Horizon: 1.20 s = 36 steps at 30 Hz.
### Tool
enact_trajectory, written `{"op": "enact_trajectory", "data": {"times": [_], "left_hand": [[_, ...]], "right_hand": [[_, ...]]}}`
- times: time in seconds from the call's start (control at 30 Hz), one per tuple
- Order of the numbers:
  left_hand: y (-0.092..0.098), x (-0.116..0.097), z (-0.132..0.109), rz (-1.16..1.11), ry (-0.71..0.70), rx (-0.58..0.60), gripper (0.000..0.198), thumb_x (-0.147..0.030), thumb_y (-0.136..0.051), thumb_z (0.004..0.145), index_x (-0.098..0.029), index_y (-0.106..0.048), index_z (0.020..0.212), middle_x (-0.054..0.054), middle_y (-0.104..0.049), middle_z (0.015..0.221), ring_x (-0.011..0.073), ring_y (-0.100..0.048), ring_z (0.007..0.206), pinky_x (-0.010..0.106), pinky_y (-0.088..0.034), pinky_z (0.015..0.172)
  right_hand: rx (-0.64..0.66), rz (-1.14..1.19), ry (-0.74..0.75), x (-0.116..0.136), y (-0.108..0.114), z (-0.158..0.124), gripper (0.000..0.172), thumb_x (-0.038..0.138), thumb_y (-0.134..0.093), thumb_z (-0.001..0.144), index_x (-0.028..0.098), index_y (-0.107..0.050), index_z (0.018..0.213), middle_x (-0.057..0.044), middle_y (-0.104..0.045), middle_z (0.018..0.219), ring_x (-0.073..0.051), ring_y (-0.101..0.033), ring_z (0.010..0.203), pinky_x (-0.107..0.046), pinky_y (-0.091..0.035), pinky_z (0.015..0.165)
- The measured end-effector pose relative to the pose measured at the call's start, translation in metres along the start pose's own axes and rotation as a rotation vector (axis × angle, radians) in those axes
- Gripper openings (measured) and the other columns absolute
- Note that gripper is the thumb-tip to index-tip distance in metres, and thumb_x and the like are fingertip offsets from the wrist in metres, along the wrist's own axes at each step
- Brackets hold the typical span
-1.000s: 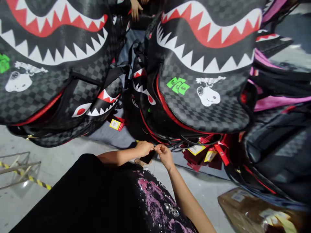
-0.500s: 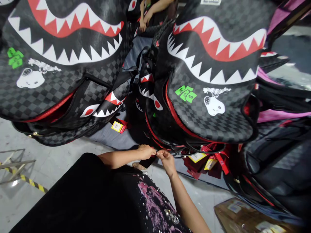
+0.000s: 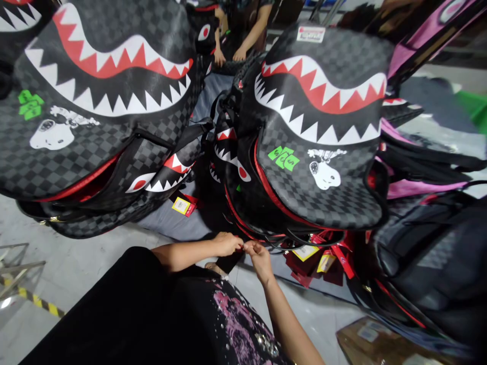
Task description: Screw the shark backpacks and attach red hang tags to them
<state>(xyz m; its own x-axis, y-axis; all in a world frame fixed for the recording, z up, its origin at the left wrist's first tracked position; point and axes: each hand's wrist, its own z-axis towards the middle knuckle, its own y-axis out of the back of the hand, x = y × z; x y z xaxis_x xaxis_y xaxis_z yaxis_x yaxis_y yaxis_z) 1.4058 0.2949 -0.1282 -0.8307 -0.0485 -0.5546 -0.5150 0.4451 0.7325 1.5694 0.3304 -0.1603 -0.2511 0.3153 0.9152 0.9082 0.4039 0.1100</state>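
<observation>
At the lower edge of a black checkered backpack (image 3: 319, 203) with a shark-mouth print, my two hands meet with their fingertips close together. My left hand (image 3: 227, 244) is closed, and a bit of red shows at its thumb. My right hand (image 3: 259, 257) pinches beside it. What the fingers grip is too small and partly covered to make out. Black cords and dark red tags (image 3: 304, 261) hang from the backpack just right of my right hand. A matching backpack (image 3: 114, 91) stands to the left, its front pocket gaping.
A grey table surface (image 3: 163, 219) runs under the bags. A yellow-and-red tag (image 3: 181, 206) lies between them. More black bags (image 3: 429, 248) crowd the right side, above a cardboard box (image 3: 365, 337) on the floor. Across the table, another person's hands (image 3: 240, 53) rest on a bag.
The view has tilted, so the bags sit slightly lower and the right one further left. My hands stay pinched together at the backpack's edge. The other person's hands have moved apart.
</observation>
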Motion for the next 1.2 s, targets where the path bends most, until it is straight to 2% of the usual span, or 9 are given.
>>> {"op": "enact_trajectory", "data": {"times": [0.13,0.3,0.57,0.7,0.8,0.9,1.03,1.13,1.2], "left_hand": [[-0.001,0.000,0.000,-0.003,0.023,-0.017,0.020,-0.036,-0.051,0.092,-0.025,-0.065,0.101,0.004,-0.072,0.095,0.0200,-0.067,0.091,0.027,-0.046,0.078],[-0.001,-0.001,0.000,-0.009,-0.016,0.018,0.019,-0.032,-0.051,0.091,-0.026,-0.067,0.099,0.003,-0.072,0.090,0.0200,-0.068,0.086,0.027,-0.047,0.074],[-0.004,-0.001,-0.001,0.008,-0.058,-0.009,0.019,-0.031,-0.050,0.091,-0.025,-0.067,0.097,0.003,-0.072,0.094,0.0198,-0.068,0.088,0.026,-0.047,0.073],[-0.007,0.001,-0.001,0.018,-0.051,-0.055,0.023,-0.035,-0.050,0.092,-0.022,-0.064,0.104,0.007,-0.071,0.099,0.0232,-0.068,0.090,0.029,-0.047,0.072],[-0.010,0.004,-0.002,0.015,-0.078,-0.049,0.019,-0.033,-0.051,0.091,-0.026,-0.066,0.100,0.003,-0.072,0.094,0.0214,-0.068,0.086,0.028,-0.047,0.070],[-0.013,0.002,-0.002,0.029,-0.066,-0.093,0.018,-0.032,-0.050,0.092,-0.022,-0.066,0.095,0.005,-0.071,0.091,0.0221,-0.068,0.086,0.030,-0.048,0.073],[-0.016,-0.006,-0.003,0.038,-0.062,-0.159,0.019,-0.032,-0.050,0.094,-0.021,-0.062,0.102,0.005,-0.069,0.095,0.0207,-0.067,0.090,0.030,-0.049,0.077],[-0.015,0.004,-0.008,0.050,-0.081,-0.195,0.025,-0.031,-0.049,0.094,-0.024,-0.059,0.116,0.004,-0.066,0.108,0.0174,-0.065,0.095,0.026,-0.049,0.076],[-0.008,0.026,-0.015,0.134,-0.026,-0.280,0.032,-0.029,-0.050,0.094,-0.024,-0.055,0.124,0.006,-0.063,0.115,0.0172,-0.062,0.099,0.026,-0.049,0.078]], "right_hand": [[-0.010,0.014,-0.029,-0.007,0.001,0.000,0.042,0.056,-0.075,0.060,0.018,-0.060,0.070,-0.002,-0.059,0.063,-0.015,-0.052,0.060,-0.029,-0.043,0.062],[-0.006,0.026,-0.043,-0.010,0.001,-0.002,0.039,0.052,-0.077,0.060,0.018,-0.061,0.071,-0.001,-0.059,0.061,-0.015,-0.052,0.059,-0.029,-0.043,0.060],[-0.019,0.049,-0.049,-0.010,-0.001,-0.004,0.035,0.048,-0.077,0.061,0.017,-0.061,0.068,-0.001,-0.059,0.061,-0.013,-0.051,0.059,-0.028,-0.042,0.060],[-0.045,0.071,-0.049,-0.009,-0.002,-0.006,0.034,0.047,-0.075,0.062,0.017,-0.061,0.068,0.000,-0.059,0.062,-0.013,-0.051,0.059,-0.028,-0.043,0.061],[-0.057,0.087,-0.054,-0.008,-0.002,-0.008,0.034,0.047,-0.076,0.061,0.017,-0.062,0.068,-0.002,-0.061,0.063,-0.013,-0.052,0.059,-0.027,-0.043,0.061],[-0.078,0.097,-0.055,-0.008,-0.003,-0.009,0.036,0.047,-0.076,0.059,0.017,-0.061,0.070,-0.002,-0.061,0.063,-0.013,-0.052,0.058,-0.027,-0.044,0.060],[-0.116,0.087,-0.045,-0.007,-0.005,-0.008,0.040,0.052,-0.074,0.059,0.017,-0.060,0.071,-0.002,-0.060,0.062,-0.013,-0.052,0.057,-0.028,-0.044,0.058],[-0.161,0.049,-0.035,-0.005,-0.005,-0.011,0.041,0.054,-0.071,0.061,0.017,-0.060,0.072,-0.003,-0.062,0.064,-0.015,-0.055,0.059,-0.029,-0.047,0.058],[-0.207,0.019,-0.032,-0.002,-0.003,-0.019,0.040,0.053,-0.068,0.065,0.017,-0.062,0.080,-0.005,-0.064,0.070,-0.016,-0.057,0.060,-0.031,-0.049,0.059]]}}
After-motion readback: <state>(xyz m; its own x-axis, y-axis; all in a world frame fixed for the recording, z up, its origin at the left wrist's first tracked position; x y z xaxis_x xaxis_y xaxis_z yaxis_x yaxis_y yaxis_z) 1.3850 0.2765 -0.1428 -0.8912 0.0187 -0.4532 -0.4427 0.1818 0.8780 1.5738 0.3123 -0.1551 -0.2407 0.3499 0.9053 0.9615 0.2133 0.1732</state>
